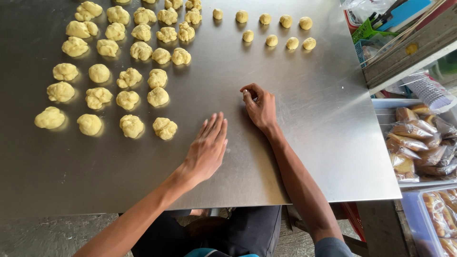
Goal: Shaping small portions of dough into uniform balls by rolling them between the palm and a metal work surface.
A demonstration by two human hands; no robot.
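My left hand (208,146) lies flat, palm down, fingers together and extended on the steel table (304,123); whether dough is under it is hidden. My right hand (259,107) rests just to the right with its fingers curled inward, the fingertips pinched near the tabletop; whether it holds a bit of dough cannot be told. Several knobbly pale yellow dough lumps (128,76) lie in rows at the upper left, the nearest one (164,128) a short way left of my left hand. Several small smooth dough balls (272,40) sit at the top centre.
The table's right edge runs down past my right arm. Beyond it stand a tray of wrapped pastries (419,143), a stack of white paper cups (428,90), a clear box of baked goods (440,214) and a wooden shelf with tools (404,43).
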